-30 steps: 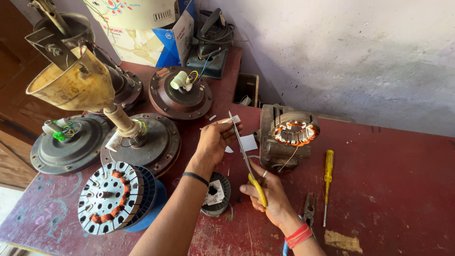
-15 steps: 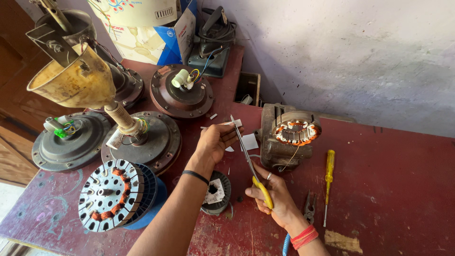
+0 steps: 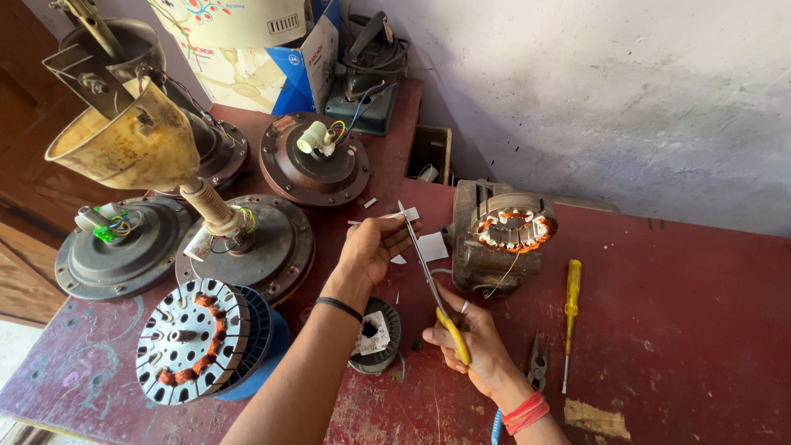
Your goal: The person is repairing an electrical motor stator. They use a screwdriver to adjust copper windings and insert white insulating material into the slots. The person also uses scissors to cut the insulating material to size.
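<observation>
While half hidden by left fingers, white strip; right hand closed around scissors.

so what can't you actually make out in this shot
- Head view: the small white paper strip in the left hand is mostly covered by its fingers.
- The yellow-handled scissors: the right hand wraps the handles.
- The wire spool lies partly under the left forearm.

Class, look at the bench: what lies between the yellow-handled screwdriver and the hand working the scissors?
In the head view, small dark pliers lie on the red bench between the yellow-handled screwdriver and the right hand.
</observation>
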